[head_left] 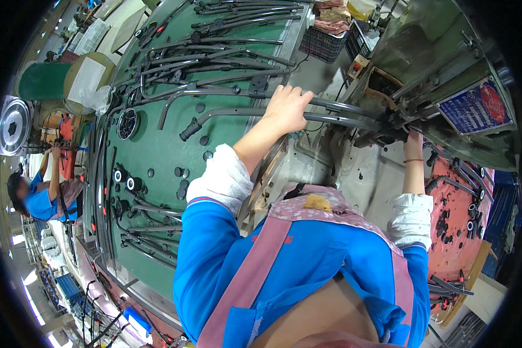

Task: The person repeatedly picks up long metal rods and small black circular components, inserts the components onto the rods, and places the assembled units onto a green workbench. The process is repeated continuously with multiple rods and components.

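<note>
My left hand [287,108] grips two long dark metal tubes [226,113] that lie across the green table [156,151] and run rightward into a grey machine [429,75]. One tube ends in a black rubber cap at the left. My right hand [414,141] reaches up to the machine's clamp, where the tube ends enter, and touches a dark part there; what it holds is hidden. My blue sleeves with white cuffs and a pink apron fill the lower middle.
Several more bent dark tubes [226,52] pile at the back of the green table, with black caps [182,174] scattered on it. A red tray [455,214] of small black parts sits at right. Another person in blue [40,200] works at far left.
</note>
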Demonstrator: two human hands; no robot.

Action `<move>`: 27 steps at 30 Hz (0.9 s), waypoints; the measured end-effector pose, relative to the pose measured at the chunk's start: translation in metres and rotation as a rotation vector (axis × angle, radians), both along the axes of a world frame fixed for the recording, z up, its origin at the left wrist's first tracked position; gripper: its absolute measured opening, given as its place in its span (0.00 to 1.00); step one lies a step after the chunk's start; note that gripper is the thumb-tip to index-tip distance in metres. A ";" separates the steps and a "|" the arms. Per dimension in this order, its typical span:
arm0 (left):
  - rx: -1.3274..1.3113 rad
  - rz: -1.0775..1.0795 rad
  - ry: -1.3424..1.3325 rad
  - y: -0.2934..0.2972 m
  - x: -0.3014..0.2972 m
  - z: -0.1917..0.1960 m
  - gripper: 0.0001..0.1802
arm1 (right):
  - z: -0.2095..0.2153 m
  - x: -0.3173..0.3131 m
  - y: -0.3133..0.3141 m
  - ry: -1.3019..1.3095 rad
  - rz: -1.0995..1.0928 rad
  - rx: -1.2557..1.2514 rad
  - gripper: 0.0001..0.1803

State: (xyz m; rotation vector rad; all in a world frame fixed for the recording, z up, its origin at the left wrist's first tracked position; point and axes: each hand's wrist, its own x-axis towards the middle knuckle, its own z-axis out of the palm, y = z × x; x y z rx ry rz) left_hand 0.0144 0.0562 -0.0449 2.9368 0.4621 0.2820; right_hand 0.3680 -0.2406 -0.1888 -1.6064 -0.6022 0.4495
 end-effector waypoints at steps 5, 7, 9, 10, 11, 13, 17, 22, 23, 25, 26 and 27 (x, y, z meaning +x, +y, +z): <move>-0.005 -0.029 -0.052 0.001 0.009 0.004 0.27 | -0.009 0.016 -0.023 -0.132 0.042 -0.059 0.15; 0.000 -0.017 -0.044 0.003 0.002 0.003 0.27 | 0.001 0.003 -0.009 -0.356 0.032 -0.152 0.21; 0.011 -0.028 -0.068 0.000 0.005 0.010 0.27 | 0.008 0.006 -0.009 -0.894 -0.065 -0.450 0.28; 0.019 -0.016 -0.104 -0.002 0.000 0.016 0.27 | 0.016 0.007 -0.012 -1.060 -0.082 -0.687 0.27; 0.029 -0.001 -0.142 -0.004 -0.004 0.022 0.27 | 0.028 0.009 -0.022 -1.225 -0.101 -0.922 0.26; 0.028 0.023 -0.019 -0.009 -0.017 0.040 0.26 | 0.067 0.003 -0.020 -1.031 0.115 -1.164 0.18; -0.039 -0.091 -0.064 -0.048 -0.044 0.045 0.26 | 0.073 -0.030 -0.058 0.277 -0.194 0.204 0.23; -0.162 -0.150 -0.093 -0.097 -0.073 -0.021 0.32 | 0.085 -0.001 -0.046 0.067 -0.083 -0.327 0.16; -0.150 -0.167 -0.088 -0.106 -0.077 -0.031 0.33 | 0.087 0.003 -0.022 -0.093 -0.020 -0.341 0.16; -0.158 -0.201 -0.057 -0.121 -0.079 -0.047 0.30 | 0.086 0.008 0.026 -0.420 0.084 -0.369 0.14; -0.126 -0.223 -0.051 -0.126 -0.077 -0.052 0.29 | 0.083 0.017 0.045 -0.587 0.108 -0.392 0.13; -0.092 -0.237 -0.042 -0.131 -0.074 -0.055 0.28 | 0.080 0.024 0.068 -0.752 0.134 -0.413 0.13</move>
